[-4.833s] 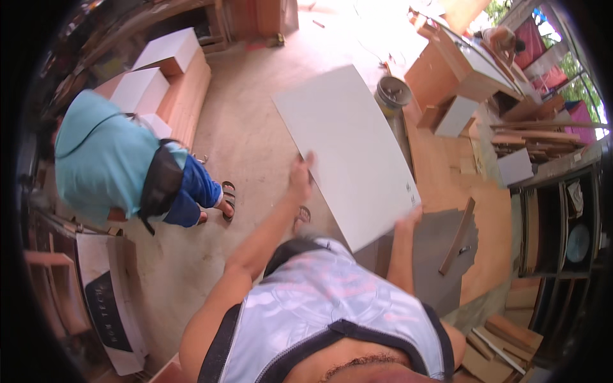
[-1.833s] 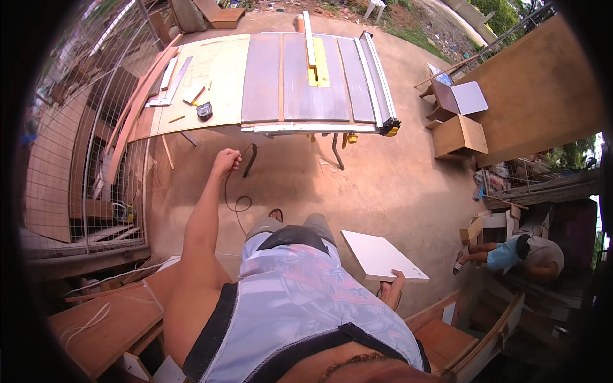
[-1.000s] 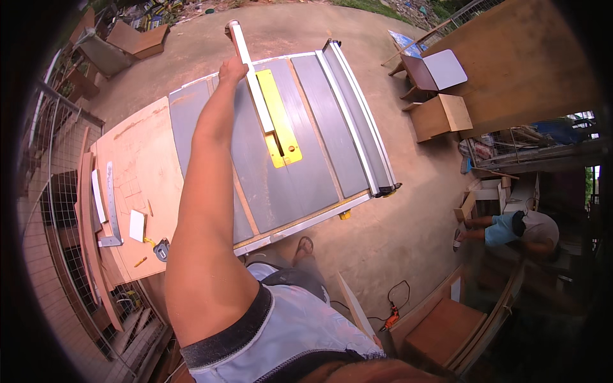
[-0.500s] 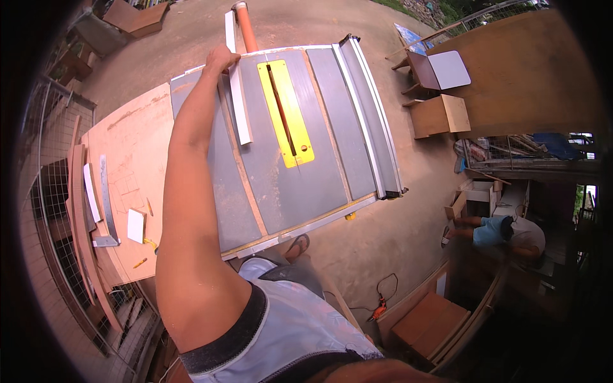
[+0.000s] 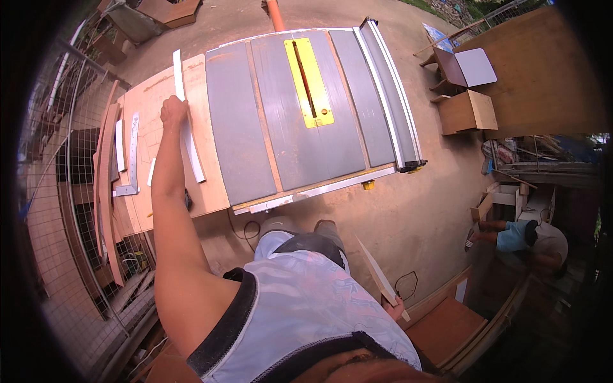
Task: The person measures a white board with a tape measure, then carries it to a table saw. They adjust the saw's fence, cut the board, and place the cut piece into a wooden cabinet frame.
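My left hand is closed around a long, narrow white strip, over the plywood side table at the left. At the lower right, my right hand grips one end of a thin, pale board, held low beside my body. Part of that hand is hidden by my shirt and the board. In front of me stands the grey table saw, with a yellow insert plate and its slot.
A metal square and a short white piece lie on the plywood. The saw's rip fence runs along its right side. Wooden pieces stand on the floor at right. Another person is crouched farther right. Wire mesh borders the left.
My left hand has carried the white strip leftward from the saw top to over the plywood. My right hand has come into view with the pale board. My view has shifted left.
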Demonstrator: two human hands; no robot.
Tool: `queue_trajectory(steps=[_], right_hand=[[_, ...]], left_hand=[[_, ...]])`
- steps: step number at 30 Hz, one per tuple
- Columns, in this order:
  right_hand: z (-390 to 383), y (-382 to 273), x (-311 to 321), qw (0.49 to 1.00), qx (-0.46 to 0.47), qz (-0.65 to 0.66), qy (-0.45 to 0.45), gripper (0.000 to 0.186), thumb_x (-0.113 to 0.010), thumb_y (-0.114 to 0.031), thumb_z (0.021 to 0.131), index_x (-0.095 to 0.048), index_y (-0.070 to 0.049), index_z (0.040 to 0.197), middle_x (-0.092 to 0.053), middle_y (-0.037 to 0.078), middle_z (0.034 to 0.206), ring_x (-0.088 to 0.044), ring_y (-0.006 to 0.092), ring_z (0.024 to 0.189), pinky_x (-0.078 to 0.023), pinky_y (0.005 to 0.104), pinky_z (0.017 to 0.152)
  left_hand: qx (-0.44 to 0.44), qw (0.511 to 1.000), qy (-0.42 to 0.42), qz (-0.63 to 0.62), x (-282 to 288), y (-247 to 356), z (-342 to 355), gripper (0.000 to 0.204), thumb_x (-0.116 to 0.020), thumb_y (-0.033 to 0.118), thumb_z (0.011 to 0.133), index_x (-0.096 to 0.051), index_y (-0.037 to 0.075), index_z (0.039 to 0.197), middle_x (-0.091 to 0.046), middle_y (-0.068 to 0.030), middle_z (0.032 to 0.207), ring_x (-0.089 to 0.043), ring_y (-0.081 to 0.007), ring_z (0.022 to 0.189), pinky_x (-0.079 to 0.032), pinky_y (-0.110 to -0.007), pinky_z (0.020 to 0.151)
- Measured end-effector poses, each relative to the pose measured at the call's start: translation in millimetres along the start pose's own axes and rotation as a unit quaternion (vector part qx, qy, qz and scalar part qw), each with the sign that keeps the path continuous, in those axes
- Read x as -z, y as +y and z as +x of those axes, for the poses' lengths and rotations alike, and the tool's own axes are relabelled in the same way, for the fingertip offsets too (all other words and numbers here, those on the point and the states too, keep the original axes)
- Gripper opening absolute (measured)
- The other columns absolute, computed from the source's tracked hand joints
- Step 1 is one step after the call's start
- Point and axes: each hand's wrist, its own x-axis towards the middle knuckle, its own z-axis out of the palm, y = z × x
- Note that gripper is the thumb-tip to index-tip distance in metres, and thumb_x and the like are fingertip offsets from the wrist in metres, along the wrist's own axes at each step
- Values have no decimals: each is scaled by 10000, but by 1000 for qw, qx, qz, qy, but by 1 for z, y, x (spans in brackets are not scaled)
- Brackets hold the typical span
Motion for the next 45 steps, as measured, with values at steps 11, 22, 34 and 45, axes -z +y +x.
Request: queue_trajectory(steps=[11, 22, 34, 45], right_hand=[[-36, -128, -117, 968, 73, 209, -120, 534, -560, 21, 774, -477, 56, 1300, -548, 161, 1289, -538, 321, 1210, -433, 444, 1081], [-111, -251, -113, 951, 153, 134, -235, 548, -595, -45, 799, -464, 71, 1318, -565, 153, 1244, -564, 275, 1165, -441, 410, 1041], [-158, -269, -150, 906, 138, -11, -401, 601, -601, -108, 766, -454, 70, 1321, -594, 169, 1180, -613, 289, 1092, -504, 413, 974], [-203, -255, -261, 762, 71, -226, -603, 489, -573, -121, 782, -489, 85, 1218, -623, 174, 1028, -681, 231, 862, -589, 334, 746]], left_hand=[[-256, 784, -429, -368, -6, 149, -411, 518, -623, 361, 975, -546, 31, 1366, -657, -100, 1182, -626, -131, 973, -515, -266, 838], [-436, 649, -530, -328, -16, 325, -670, 660, -625, 406, 961, -407, 36, 1462, -611, -165, 1274, -648, -217, 1032, -530, -329, 867], [-314, 792, -284, -439, 23, 190, -577, 638, -616, 416, 962, -444, 14, 1427, -605, -158, 1274, -630, -195, 1017, -518, -313, 860], [-35, 867, -186, -460, -27, -2, -470, 796, -597, 584, 920, -459, -38, 1397, -582, -197, 1283, -568, -270, 1181, -480, -355, 935]])
